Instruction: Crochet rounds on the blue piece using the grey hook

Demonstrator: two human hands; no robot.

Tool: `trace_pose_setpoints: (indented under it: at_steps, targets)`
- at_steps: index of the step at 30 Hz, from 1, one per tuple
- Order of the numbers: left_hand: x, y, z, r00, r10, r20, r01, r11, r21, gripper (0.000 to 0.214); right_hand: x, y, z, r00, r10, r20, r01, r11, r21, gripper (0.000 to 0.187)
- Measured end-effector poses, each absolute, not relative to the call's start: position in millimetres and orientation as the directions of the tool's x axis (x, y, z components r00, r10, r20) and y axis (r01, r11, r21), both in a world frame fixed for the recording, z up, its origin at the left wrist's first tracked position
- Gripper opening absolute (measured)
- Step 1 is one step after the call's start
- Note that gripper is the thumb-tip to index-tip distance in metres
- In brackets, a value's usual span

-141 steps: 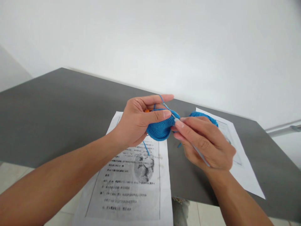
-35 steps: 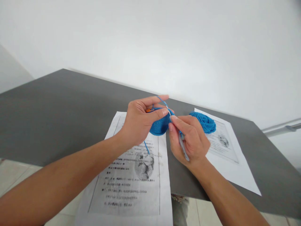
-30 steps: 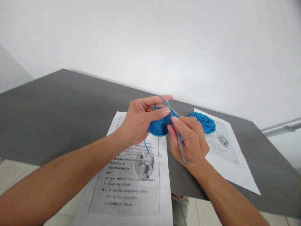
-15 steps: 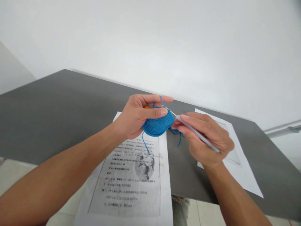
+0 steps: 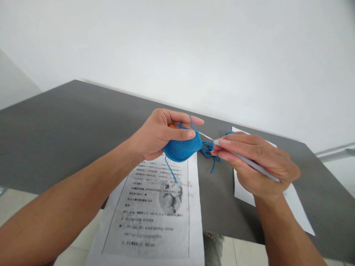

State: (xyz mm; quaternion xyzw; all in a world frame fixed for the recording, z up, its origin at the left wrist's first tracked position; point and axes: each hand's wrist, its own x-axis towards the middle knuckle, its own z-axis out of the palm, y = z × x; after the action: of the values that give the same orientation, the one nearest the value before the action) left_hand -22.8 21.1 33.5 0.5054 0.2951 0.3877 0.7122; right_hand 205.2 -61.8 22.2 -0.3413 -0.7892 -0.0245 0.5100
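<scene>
My left hand [image 5: 159, 133] is closed on a round blue crochet piece [image 5: 181, 148], thumb pressed on its top edge and forefinger stretched out with blue yarn [image 5: 192, 123] looped over it. An orange bit shows behind the fingers. My right hand [image 5: 257, 162] pinches a silver crochet hook [image 5: 249, 161], whose thin tip reaches left to the rim of the piece. Loose blue yarn strands [image 5: 211, 153] hang between the two hands. The blue yarn ball [image 5: 229, 132] is almost wholly hidden behind my right hand.
A printed instruction sheet [image 5: 155, 210] with a grey photo lies under my left hand and overhangs the near edge of the dark grey table [image 5: 69, 125]. A second sheet [image 5: 296, 207] lies under my right hand. A white wall stands behind the table.
My right hand has drawn back to the right, laying the hook flatter and pulling its tip out toward the piece's rim. The crochet piece has tilted and dropped slightly leftward. The yarn ball is now hidden.
</scene>
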Motion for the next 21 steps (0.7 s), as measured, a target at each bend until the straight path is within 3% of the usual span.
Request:
trace_pose_setpoints:
  at_steps: [6,15,21]
  targets:
    - [-23.2,23.7,34.6,0.548,0.836,-0.03,-0.216,0.176,0.96,0.023,208.2,-62.3,24.7,-0.279,0.518,0.809,0.551,0.776,-0.307,0.053]
    - [-26.1,23.8,33.2,0.574,0.818,-0.03,-0.196,0.173,0.965,0.021,208.5,-65.8,22.6,-0.171,0.621,0.765,0.49,0.727,-0.481,0.046]
    - [-24.1,25.4,35.3,0.572,0.82,-0.036,-0.212,0.189,0.959,0.02,211.3,-64.0,26.3,-0.315,0.524,0.791,0.547,0.781,-0.3,0.056]
